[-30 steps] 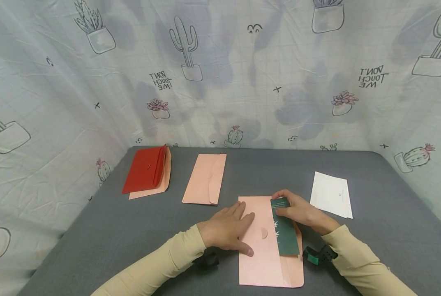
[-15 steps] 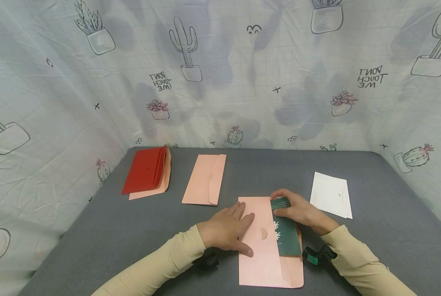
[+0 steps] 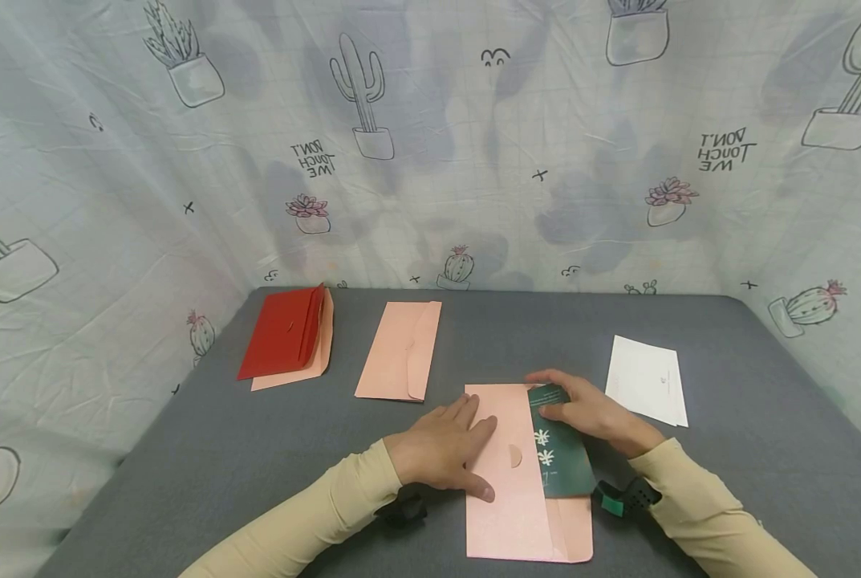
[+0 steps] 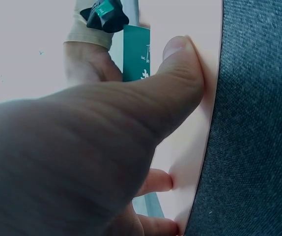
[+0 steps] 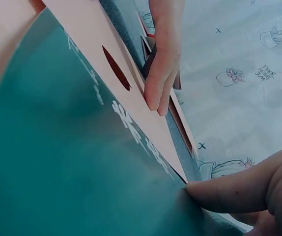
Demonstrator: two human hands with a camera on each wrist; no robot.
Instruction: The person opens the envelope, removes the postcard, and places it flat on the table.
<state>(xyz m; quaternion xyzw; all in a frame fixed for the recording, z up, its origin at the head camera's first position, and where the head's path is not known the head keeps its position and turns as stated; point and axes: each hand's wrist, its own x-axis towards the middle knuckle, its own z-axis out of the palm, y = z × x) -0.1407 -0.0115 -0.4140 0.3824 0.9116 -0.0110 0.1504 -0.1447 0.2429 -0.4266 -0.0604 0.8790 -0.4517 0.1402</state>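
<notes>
In the head view a pink envelope (image 3: pixel 505 518) lies upright on the grey table, its flap side to the right. My left hand (image 3: pixel 444 445) rests on its left part, fingers spread; the left wrist view shows the thumb (image 4: pixel 180 59) laid along the paper. A dark green card (image 3: pixel 569 466) with white lettering sticks out of the envelope's right-hand opening, its left part hidden inside. My right hand (image 3: pixel 589 409) pinches the card near its top end, thumb on the face and fingers at the far edge. The right wrist view shows the thumb touching the green card (image 5: pixel 72 162) beside the envelope's edge.
A second pink envelope (image 3: pixel 397 349) lies behind my left hand. At the far left a red envelope (image 3: pixel 278 333) lies on top of another pink one (image 3: pixel 314 365). White cards (image 3: pixel 647 381) lie right of my right hand. A patterned curtain (image 3: pixel 430 144) hangs behind the table.
The green card has shifted slightly to the right with my right hand holding it, tilting a little, and more of its white lettering shows. My left hand and the envelope have stayed still.
</notes>
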